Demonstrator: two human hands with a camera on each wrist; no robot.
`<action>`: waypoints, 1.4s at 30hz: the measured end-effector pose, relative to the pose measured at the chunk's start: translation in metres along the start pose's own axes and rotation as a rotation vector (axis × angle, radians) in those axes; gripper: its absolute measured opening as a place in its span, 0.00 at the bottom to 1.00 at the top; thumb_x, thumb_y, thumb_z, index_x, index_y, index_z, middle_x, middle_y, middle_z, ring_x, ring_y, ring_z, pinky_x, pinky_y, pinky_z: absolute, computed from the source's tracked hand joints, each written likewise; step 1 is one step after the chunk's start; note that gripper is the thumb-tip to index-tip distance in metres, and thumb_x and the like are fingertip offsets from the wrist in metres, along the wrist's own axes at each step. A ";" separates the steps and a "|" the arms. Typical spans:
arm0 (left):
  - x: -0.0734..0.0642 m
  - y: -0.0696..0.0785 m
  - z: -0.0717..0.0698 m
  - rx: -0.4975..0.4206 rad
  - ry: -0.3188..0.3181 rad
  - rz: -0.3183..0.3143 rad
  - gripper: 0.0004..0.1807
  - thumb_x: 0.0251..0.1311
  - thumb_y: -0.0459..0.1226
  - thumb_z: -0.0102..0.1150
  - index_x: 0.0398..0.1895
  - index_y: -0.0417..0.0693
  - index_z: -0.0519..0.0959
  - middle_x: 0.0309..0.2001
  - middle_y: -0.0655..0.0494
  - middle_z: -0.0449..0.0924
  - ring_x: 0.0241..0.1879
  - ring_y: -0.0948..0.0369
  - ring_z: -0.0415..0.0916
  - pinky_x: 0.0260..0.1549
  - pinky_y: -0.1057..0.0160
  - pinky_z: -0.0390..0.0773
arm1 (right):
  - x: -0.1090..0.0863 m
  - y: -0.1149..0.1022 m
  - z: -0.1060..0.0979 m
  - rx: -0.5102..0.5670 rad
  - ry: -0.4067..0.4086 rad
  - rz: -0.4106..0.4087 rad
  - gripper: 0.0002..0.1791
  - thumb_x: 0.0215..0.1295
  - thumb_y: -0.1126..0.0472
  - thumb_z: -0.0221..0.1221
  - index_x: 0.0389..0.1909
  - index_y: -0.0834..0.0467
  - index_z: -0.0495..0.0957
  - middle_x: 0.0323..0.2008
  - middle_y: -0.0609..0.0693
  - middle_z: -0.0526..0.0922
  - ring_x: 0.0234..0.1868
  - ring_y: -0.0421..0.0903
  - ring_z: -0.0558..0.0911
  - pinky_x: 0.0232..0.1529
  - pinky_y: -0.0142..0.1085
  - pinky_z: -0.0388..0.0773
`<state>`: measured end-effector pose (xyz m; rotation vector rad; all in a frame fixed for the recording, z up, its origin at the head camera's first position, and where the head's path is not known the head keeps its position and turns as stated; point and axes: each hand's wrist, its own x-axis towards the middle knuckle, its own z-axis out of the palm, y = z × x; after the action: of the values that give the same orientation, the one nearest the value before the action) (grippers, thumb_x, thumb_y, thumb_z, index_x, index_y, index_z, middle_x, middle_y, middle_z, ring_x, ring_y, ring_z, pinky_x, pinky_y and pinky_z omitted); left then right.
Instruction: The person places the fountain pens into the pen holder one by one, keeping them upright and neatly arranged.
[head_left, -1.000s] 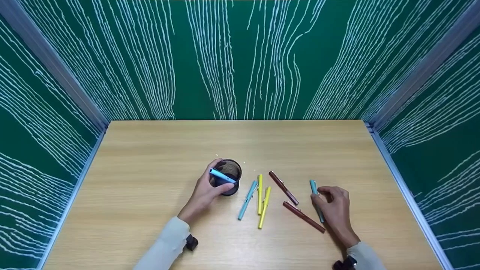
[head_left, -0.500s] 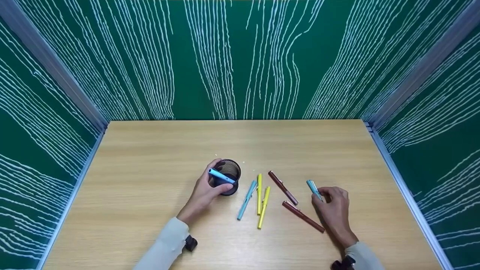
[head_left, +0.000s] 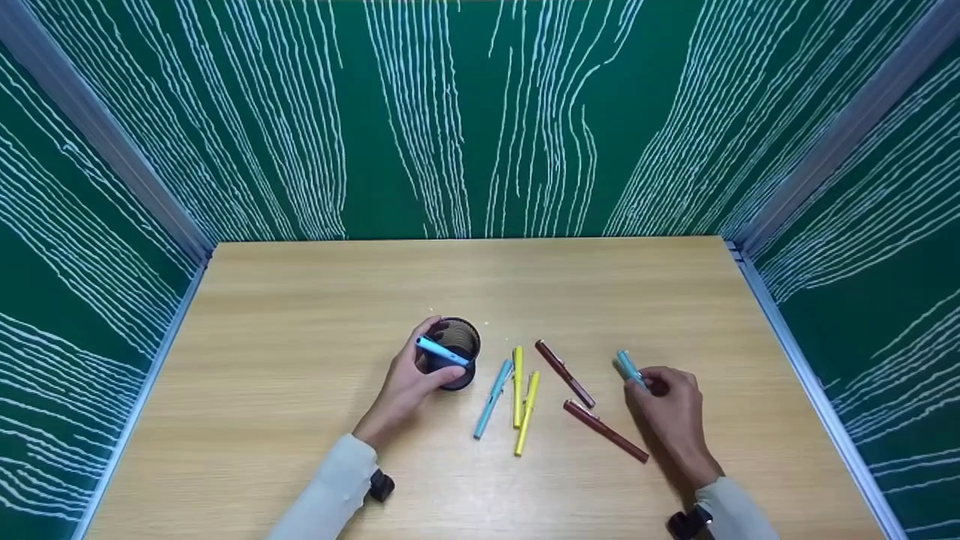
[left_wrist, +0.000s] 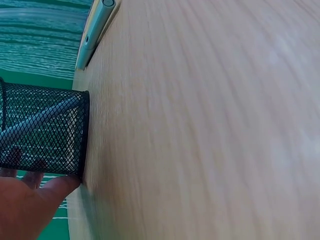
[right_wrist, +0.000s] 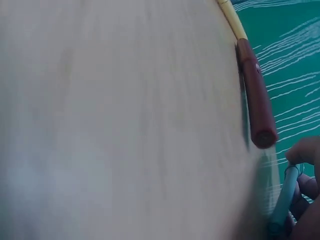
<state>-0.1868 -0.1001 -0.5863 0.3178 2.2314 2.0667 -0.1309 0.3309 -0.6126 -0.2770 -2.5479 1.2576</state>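
My left hand (head_left: 405, 390) grips a black mesh pen cup (head_left: 477, 345), which stands upright on the table. Inside it leans a bright blue pen (head_left: 442, 350), also visible through the mesh in the left wrist view. On the right, my right hand (head_left: 671, 409) pinches a teal pen (head_left: 628, 367) between thumb and fingers; its lower part is hidden by the hand. In the right wrist view this teal pen (right_wrist: 285, 200) slants beside the fingers. Nearest to that hand lies a maroon pen (head_left: 606, 431), with a second maroon pen (head_left: 564, 373) farther off.
Between the cup and the maroon pens lie another teal pen (head_left: 493, 399) and two yellow pens, one yellow pen (head_left: 517, 390) close beside the other yellow pen (head_left: 527, 414). Green panels (head_left: 480, 120) with white wavy lines enclose the wooden table (head_left: 322, 292) at back and sides.
The teal pen in my right hand has tilted and come up from lying along the table, its visible end rising. The right hand has shifted slightly. My left hand keeps its hold on the cup.
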 end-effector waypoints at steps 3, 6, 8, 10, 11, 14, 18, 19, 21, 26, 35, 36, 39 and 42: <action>0.001 0.001 0.000 0.007 0.003 0.006 0.52 0.59 0.38 0.85 0.85 0.55 0.66 0.77 0.48 0.74 0.77 0.48 0.69 0.80 0.47 0.59 | 0.000 -0.006 -0.003 0.018 -0.020 0.031 0.12 0.71 0.64 0.72 0.51 0.66 0.89 0.48 0.61 0.82 0.52 0.50 0.73 0.52 0.35 0.69; 0.001 0.002 0.000 0.022 0.008 -0.001 0.52 0.58 0.40 0.85 0.85 0.57 0.67 0.76 0.48 0.75 0.77 0.49 0.69 0.80 0.46 0.58 | 0.000 -0.013 -0.005 0.045 -0.035 0.060 0.14 0.74 0.62 0.71 0.54 0.66 0.87 0.52 0.60 0.80 0.53 0.50 0.76 0.50 0.27 0.72; 0.001 0.002 0.000 0.020 0.008 -0.003 0.52 0.58 0.40 0.85 0.85 0.57 0.67 0.76 0.47 0.75 0.77 0.48 0.69 0.80 0.46 0.58 | 0.001 -0.018 -0.006 0.067 -0.036 0.071 0.14 0.75 0.62 0.70 0.54 0.66 0.87 0.52 0.60 0.79 0.53 0.51 0.80 0.47 0.22 0.74; 0.001 0.003 0.000 0.018 0.007 -0.005 0.53 0.58 0.40 0.85 0.85 0.56 0.67 0.76 0.47 0.75 0.77 0.48 0.69 0.80 0.46 0.58 | 0.002 -0.023 -0.006 0.086 -0.034 0.075 0.13 0.75 0.63 0.69 0.53 0.66 0.87 0.52 0.59 0.79 0.52 0.52 0.83 0.45 0.22 0.77; 0.001 0.003 0.000 0.019 0.007 -0.004 0.53 0.58 0.40 0.85 0.85 0.55 0.66 0.76 0.47 0.75 0.77 0.48 0.69 0.80 0.46 0.58 | 0.003 -0.025 -0.006 0.090 -0.031 0.076 0.12 0.75 0.62 0.69 0.53 0.65 0.87 0.51 0.59 0.80 0.52 0.51 0.83 0.45 0.23 0.78; 0.001 0.002 0.000 0.023 0.010 -0.008 0.53 0.58 0.39 0.86 0.85 0.56 0.66 0.77 0.48 0.74 0.77 0.47 0.69 0.80 0.46 0.58 | 0.006 -0.031 -0.005 0.107 -0.028 0.061 0.12 0.76 0.61 0.70 0.52 0.65 0.88 0.48 0.58 0.82 0.53 0.49 0.80 0.54 0.31 0.75; 0.000 0.001 0.000 0.030 0.011 -0.013 0.53 0.58 0.39 0.86 0.85 0.58 0.66 0.78 0.49 0.73 0.77 0.48 0.69 0.80 0.45 0.59 | 0.010 -0.037 -0.004 0.147 -0.029 0.016 0.12 0.76 0.61 0.70 0.51 0.65 0.88 0.45 0.59 0.84 0.55 0.47 0.74 0.64 0.46 0.67; 0.000 0.001 0.000 0.035 0.011 -0.014 0.53 0.58 0.40 0.85 0.85 0.59 0.67 0.78 0.49 0.73 0.77 0.48 0.69 0.80 0.45 0.58 | 0.011 -0.039 -0.004 0.155 -0.027 0.002 0.12 0.75 0.61 0.71 0.51 0.65 0.88 0.44 0.59 0.85 0.55 0.47 0.74 0.66 0.48 0.66; -0.001 0.000 0.000 0.034 0.010 -0.016 0.53 0.58 0.40 0.85 0.85 0.59 0.66 0.78 0.49 0.72 0.77 0.48 0.68 0.81 0.44 0.58 | 0.013 -0.043 -0.004 0.167 -0.026 -0.010 0.11 0.75 0.61 0.71 0.50 0.65 0.88 0.44 0.59 0.85 0.56 0.47 0.73 0.67 0.51 0.65; -0.002 0.000 0.001 0.016 0.007 -0.014 0.53 0.59 0.38 0.85 0.86 0.57 0.66 0.79 0.48 0.71 0.78 0.47 0.68 0.80 0.44 0.60 | 0.020 -0.052 -0.001 0.178 -0.017 -0.048 0.09 0.74 0.62 0.72 0.48 0.64 0.88 0.43 0.58 0.85 0.55 0.45 0.74 0.67 0.52 0.66; -0.002 -0.001 0.002 -0.024 -0.010 0.001 0.52 0.60 0.37 0.83 0.86 0.53 0.64 0.80 0.45 0.70 0.77 0.45 0.69 0.78 0.47 0.64 | 0.028 -0.068 0.006 0.198 -0.016 -0.097 0.07 0.72 0.65 0.72 0.45 0.64 0.89 0.44 0.59 0.85 0.54 0.45 0.76 0.65 0.52 0.67; -0.001 0.000 0.002 -0.024 -0.012 0.004 0.52 0.61 0.37 0.83 0.86 0.53 0.64 0.80 0.45 0.69 0.77 0.44 0.69 0.78 0.46 0.64 | 0.029 -0.070 0.007 0.199 -0.020 -0.101 0.07 0.72 0.65 0.72 0.45 0.64 0.89 0.44 0.59 0.85 0.54 0.45 0.76 0.65 0.52 0.67; -0.001 0.001 0.002 -0.019 -0.010 0.002 0.53 0.60 0.38 0.84 0.86 0.53 0.64 0.80 0.46 0.70 0.77 0.44 0.69 0.78 0.46 0.65 | 0.032 -0.075 0.010 0.200 -0.028 -0.117 0.07 0.71 0.65 0.73 0.45 0.65 0.89 0.46 0.59 0.86 0.55 0.46 0.75 0.65 0.52 0.67; -0.001 0.002 0.002 -0.018 -0.004 -0.001 0.52 0.60 0.38 0.84 0.86 0.53 0.64 0.80 0.46 0.70 0.77 0.44 0.69 0.78 0.45 0.63 | 0.035 -0.081 0.014 0.193 -0.036 -0.138 0.08 0.71 0.66 0.73 0.46 0.65 0.89 0.45 0.59 0.86 0.55 0.46 0.75 0.65 0.52 0.68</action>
<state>-0.1851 -0.0982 -0.5845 0.3189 2.2087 2.0829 -0.1722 0.2824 -0.5499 -0.0368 -2.4047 1.4525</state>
